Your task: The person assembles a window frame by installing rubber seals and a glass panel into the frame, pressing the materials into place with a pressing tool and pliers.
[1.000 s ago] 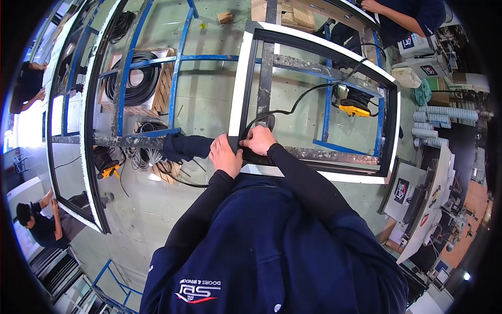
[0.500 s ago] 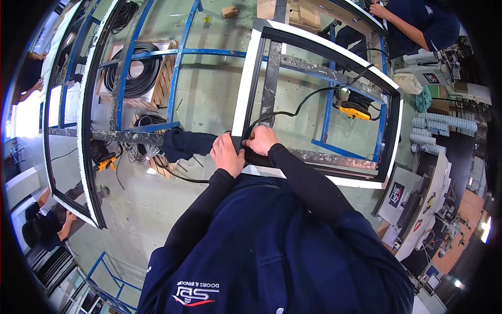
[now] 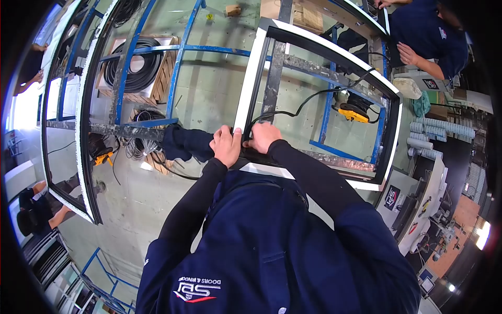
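Observation:
A white and black window frame [image 3: 334,47] lies on a blue stand with dark, paint-spotted bars. At its near left corner, my left hand [image 3: 226,146] rests on the white edge with its fingers bent over it. Beside it, inside the corner, my right hand [image 3: 263,137] is closed, its fingers pinching at a black rubber strip [image 3: 298,109]. The strip runs loose across the frame opening towards the far right side. Dark blue cloth [image 3: 183,142] wraps the stand's bar just left of my left hand.
A second frame [image 3: 86,131] stands at the left. Coiled black strip [image 3: 135,65] lies in a wooden crate. An orange reel [image 3: 353,114] sits under the frame opening. A co-worker [image 3: 426,36] is at the upper right, others at the left. Machines [image 3: 429,209] line the right.
My left hand's fingers have shifted slightly and spread along the white edge. My right hand stays at the corner. The co-worker at the upper right has moved, with a lower hand now showing.

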{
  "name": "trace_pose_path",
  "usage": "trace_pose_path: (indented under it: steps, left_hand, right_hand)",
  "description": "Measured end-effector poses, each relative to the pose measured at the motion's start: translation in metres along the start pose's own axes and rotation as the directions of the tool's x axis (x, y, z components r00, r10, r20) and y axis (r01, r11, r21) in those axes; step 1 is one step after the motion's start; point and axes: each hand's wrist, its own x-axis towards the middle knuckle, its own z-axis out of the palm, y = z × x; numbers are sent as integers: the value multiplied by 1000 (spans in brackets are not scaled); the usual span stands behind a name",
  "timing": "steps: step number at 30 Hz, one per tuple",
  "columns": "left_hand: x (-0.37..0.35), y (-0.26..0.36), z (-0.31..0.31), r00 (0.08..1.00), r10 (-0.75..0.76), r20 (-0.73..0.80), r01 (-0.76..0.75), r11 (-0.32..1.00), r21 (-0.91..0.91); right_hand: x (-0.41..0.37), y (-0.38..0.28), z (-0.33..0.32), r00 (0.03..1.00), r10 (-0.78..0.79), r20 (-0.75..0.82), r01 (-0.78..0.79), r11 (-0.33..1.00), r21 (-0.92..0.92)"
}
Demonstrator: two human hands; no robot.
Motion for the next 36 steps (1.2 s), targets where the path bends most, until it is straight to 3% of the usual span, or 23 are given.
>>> trace_pose_path:
  steps: [2,5,6,10,14,17,25,30,33,34,36]
  left_hand:
    - [8,2,3,992,99,-72,-92,991,100]
    - [7,1,7,952,228,-205,-207,971,116]
    - [7,-1,8,942,242,-232,-223,969,107]
    - [9,-2,9,931,263,-254,-237,963,126]
    - [9,-1,9,923,282,-263,-255,958,133]
    - [11,-2,10,927,282,-248,-259,958,120]
    - [9,3,6,931,272,-245,-254,962,101]
    - [7,-2,9,937,254,-240,-239,967,90]
    - [10,0,7,941,248,-232,-234,968,87]
    - [10,-1,8,940,249,-233,-235,968,87]
    - [13,-2,9,945,239,-223,-227,971,78]
  right_hand:
    - [-12,-9,-14,990,-120,-71,108,982,-156]
    - [-13,-15,-32,947,-233,-220,189,961,-200]
    - [-11,-13,-26,862,-355,-361,229,910,-347]
    - [6,-6,-23,950,-231,-209,120,890,-441]
    - [13,-3,-25,975,-219,-22,188,879,-439]
    - [16,-16,-15,969,-134,207,227,816,-531]
    - [10,-9,-9,978,-186,94,209,874,-439]
    - [6,13,-17,938,-344,-33,333,924,-188]
    - [12,5,-20,946,-323,38,323,920,-224]
    - [9,4,-19,916,-400,-39,383,897,-220]
    - [12,2,-18,919,-395,-11,383,898,-215]
